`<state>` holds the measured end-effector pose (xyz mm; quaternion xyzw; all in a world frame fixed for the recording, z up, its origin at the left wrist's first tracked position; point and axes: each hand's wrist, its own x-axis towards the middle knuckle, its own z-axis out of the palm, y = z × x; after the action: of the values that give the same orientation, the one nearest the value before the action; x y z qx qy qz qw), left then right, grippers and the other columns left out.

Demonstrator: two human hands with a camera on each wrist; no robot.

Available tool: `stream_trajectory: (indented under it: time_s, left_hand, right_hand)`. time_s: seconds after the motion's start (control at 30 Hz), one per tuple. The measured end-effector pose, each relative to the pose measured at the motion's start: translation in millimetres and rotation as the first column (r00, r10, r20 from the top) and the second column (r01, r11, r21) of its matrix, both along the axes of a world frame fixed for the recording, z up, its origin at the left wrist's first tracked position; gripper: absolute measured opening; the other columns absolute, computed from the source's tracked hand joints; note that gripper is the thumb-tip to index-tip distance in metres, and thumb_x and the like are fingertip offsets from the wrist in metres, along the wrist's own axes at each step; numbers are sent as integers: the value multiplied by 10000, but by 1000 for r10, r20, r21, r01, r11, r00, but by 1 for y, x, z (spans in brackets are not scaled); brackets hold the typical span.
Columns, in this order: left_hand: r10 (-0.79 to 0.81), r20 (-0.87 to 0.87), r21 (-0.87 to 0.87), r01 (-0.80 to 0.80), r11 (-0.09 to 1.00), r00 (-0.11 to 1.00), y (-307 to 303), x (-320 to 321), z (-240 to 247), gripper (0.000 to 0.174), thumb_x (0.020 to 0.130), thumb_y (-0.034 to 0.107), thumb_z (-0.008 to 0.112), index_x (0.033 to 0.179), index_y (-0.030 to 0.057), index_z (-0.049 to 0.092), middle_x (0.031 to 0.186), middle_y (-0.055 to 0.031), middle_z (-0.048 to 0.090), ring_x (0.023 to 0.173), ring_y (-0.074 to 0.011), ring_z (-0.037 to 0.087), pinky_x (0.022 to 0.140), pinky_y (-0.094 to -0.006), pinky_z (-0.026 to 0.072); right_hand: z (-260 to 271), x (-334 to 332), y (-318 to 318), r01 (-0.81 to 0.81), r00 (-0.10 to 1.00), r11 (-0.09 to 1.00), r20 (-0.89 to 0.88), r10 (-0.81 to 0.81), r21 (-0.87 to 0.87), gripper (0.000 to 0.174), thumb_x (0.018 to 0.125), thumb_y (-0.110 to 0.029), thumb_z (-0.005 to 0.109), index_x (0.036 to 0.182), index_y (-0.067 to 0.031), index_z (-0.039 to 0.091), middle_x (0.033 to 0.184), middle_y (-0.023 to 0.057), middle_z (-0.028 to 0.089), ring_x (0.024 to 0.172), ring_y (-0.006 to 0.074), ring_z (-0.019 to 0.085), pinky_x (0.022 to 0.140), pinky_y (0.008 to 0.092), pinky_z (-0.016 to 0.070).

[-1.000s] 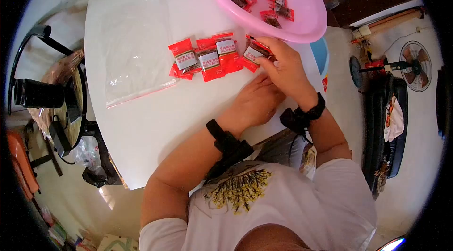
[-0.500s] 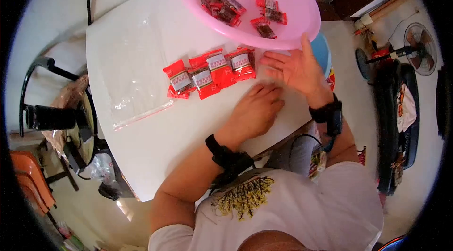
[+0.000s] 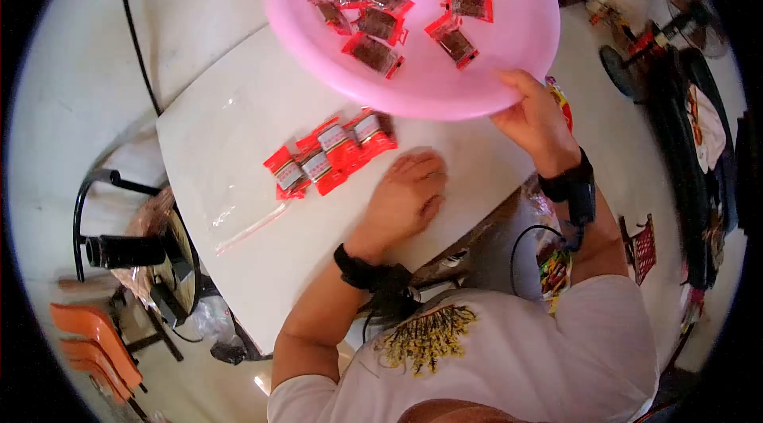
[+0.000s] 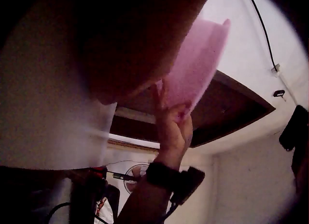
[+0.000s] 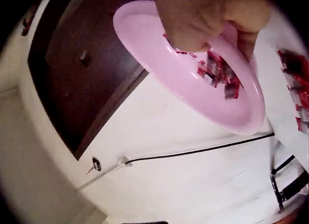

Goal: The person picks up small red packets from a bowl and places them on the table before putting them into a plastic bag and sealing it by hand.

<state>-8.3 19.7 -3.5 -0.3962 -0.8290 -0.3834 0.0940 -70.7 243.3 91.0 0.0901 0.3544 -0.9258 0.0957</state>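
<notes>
My right hand (image 3: 539, 122) grips the near right rim of a pink basin (image 3: 520, 37), thumb over the edge and fingers beneath. Several red snack packets (image 3: 377, 55) with dark contents lie inside the basin, which appears tilted in the right wrist view. On the white table (image 3: 262, 296), my left hand (image 3: 404, 199) rests palm down with loosely bent fingers, holding nothing. Just beyond it, more red packets with pale labels (image 3: 334, 138) form an overlapping row. A clear plastic bag (image 3: 230, 133) lies flat left of that row.
A black chair (image 3: 119, 248) with things on its seat stands left of the table, near stacked orange chairs (image 3: 91, 335). On the right are a standing fan (image 3: 691, 1) and a dark bench (image 3: 675, 137). A black cable (image 3: 131, 25) runs down the wall.
My right hand set its packet at the right end of the row, then took hold of the basin's rim. The basin has come nearer; packets inside have shifted. My left hand stays by the row.
</notes>
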Motion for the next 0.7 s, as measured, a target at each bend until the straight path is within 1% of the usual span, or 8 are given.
stream_trajectory:
  time_s: [0.1, 0.17, 0.23, 0.3, 0.37, 0.43, 0.57, 0.7]
  left_hand:
    - [135, -60, 148, -125, 981, 989, -11, 1, -7, 169, 757, 84, 638, 921, 55, 664, 897, -127, 672, 884, -335, 640, 838, -429, 505]
    - [355, 71, 212, -362, 908, 932, -17, 3, -12, 98, 807, 76, 623, 898, 55, 653, 802, -90, 665, 757, -275, 647, 723, -370, 517]
    - [408, 164, 488, -433, 757, 898, -17, 7, 6, 78, 893, 92, 587, 862, 28, 621, 762, -33, 624, 700, -166, 595, 640, -298, 487]
    - [552, 123, 540, -522, 660, 825, -36, 6, 25, 153, 947, 95, 539, 828, 13, 586, 726, 14, 557, 666, -71, 507, 597, -239, 441]
    - [536, 325, 547, -617, 565, 779, -68, 15, 28, 200, 977, 165, 519, 893, 6, 607, 704, -30, 597, 626, -90, 536, 595, -250, 456]
    - [530, 311, 625, -590, 511, 789, -77, 37, 47, 208, 983, 157, 513, 836, 31, 589, 651, -5, 538, 583, -50, 478, 540, -215, 399]
    - [651, 108, 455, -620, 639, 751, -83, 90, 92, 186, 978, 150, 524, 932, 0, 625, 689, -10, 573, 619, -64, 499, 588, -219, 429]
    - [533, -193, 100, -524, 846, 824, -65, 125, 135, 102, 922, 50, 572, 962, -19, 637, 875, -70, 630, 791, -105, 585, 695, -228, 474]
  right_hand:
    - [24, 54, 27, 55, 998, 994, -36, -52, 89, 383, 877, -7, 535, 1253, 28, 475, 1228, 160, 564, 1132, 273, 572, 968, 405, 502]
    - [22, 92, 49, 51, 999, 992, -12, -50, 118, 399, 886, -28, 527, 1277, 26, 465, 1252, 158, 556, 1141, 272, 566, 975, 410, 489]
    - [13, 126, 69, 25, 999, 995, 35, -29, 97, 414, 892, -50, 527, 1296, 13, 461, 1274, 141, 553, 1150, 263, 557, 974, 406, 478]
    - [12, 157, 80, -64, 997, 993, 37, 61, 100, 443, 879, -65, 549, 1307, 2, 456, 1278, 143, 552, 1155, 263, 556, 983, 428, 467]
    - [-6, 185, 94, -93, 994, 993, 55, 89, 68, 461, 869, -71, 562, 1313, -9, 456, 1278, 143, 552, 1148, 262, 561, 980, 429, 468]
    - [2, 214, 86, -63, 993, 962, 115, 33, 267, 509, 857, -80, 541, 1341, 16, 418, 1279, 152, 547, 1156, 276, 555, 998, 426, 447]
    - [-22, 257, 90, -68, 993, 969, 112, 42, 238, 470, 857, -47, 556, 1317, -33, 462, 1231, 143, 580, 1111, 268, 587, 966, 431, 480]
    - [-40, 282, 87, -279, 957, 934, 152, 249, 224, 561, 844, -80, 570, 1369, 8, 392, 1305, 141, 529, 1196, 266, 528, 1018, 431, 430]
